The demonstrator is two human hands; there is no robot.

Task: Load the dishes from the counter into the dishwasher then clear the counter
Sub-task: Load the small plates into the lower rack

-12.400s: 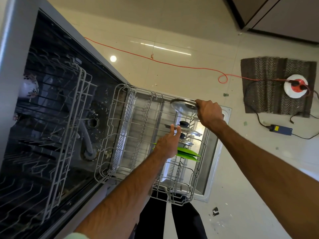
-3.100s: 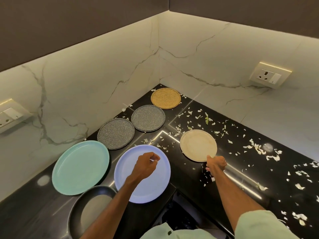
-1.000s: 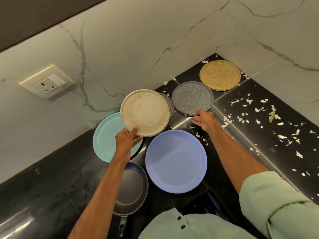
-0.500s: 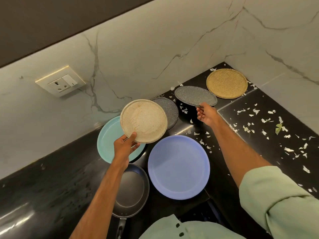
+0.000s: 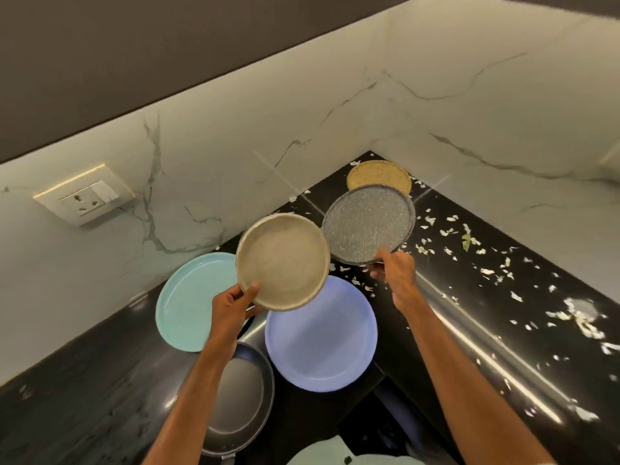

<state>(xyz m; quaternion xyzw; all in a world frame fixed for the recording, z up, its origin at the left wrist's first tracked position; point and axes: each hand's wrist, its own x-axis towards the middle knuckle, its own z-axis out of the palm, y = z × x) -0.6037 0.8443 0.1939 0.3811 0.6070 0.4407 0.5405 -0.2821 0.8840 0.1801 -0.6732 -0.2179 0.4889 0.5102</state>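
While the left hand (image 5: 231, 305) pinches the rim of a beige plate (image 5: 283, 261), the right hand (image 5: 394, 268) grips a speckled grey plate (image 5: 367, 223); both plates are held in the air. Beneath, a lilac plate (image 5: 322, 337), teal plate (image 5: 191, 303), dark frying pan (image 5: 238, 397) and golden corner plate (image 5: 375, 174) lie on the black surface (image 5: 84, 397), which is strewn with white scraps (image 5: 486, 270).

Two white marble walls (image 5: 235, 139) with thin grey veins meet above the far corner of the glossy black table (image 5: 84, 414), which runs in an L along both of them. A dark grey cabinet (image 5: 134, 62) hangs over the left wall; the marble is brightest just under its lower edge, and long bright streaks of light lie along the table's right arm. A cream socket plate (image 5: 84, 196) with a switch sits on the left wall, above the table's left end.
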